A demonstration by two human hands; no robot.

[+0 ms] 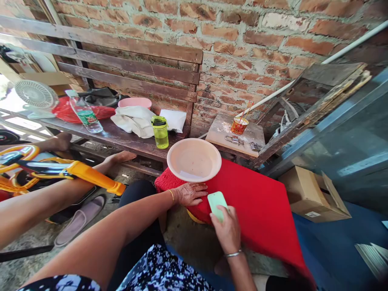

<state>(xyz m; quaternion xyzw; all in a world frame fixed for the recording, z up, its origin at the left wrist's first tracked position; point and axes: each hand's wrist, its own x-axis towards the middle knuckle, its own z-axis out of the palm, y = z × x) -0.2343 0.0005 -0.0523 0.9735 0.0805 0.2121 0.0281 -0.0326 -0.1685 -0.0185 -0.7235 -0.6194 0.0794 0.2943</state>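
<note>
My left hand (pixel 190 194) lies with fingers stretched out on the red cloth (pixel 260 206), against the near side of a pale pink basin (pixel 219 161). Something whitish shows low inside the basin; I cannot make out what it is. My right hand (pixel 227 232) grips a flat, mint-green block with rounded corners (pixel 217 201), its thumb across the face. This block is held over the cloth's near edge, to the right of my left hand. Part of it is hidden by my fingers, and its exact kind is unclear.
On the wooden bench (pixel 133 143) stand a green drinking bottle (pixel 160 133), a water bottle (pixel 87 119), a white cloth (pixel 133 121) and a fan (pixel 36 95). Padlocks (pixel 234 140) lie on a small board. At right is a cardboard box (pixel 306 194). Another person's leg (pixel 75 190) extends at left.
</note>
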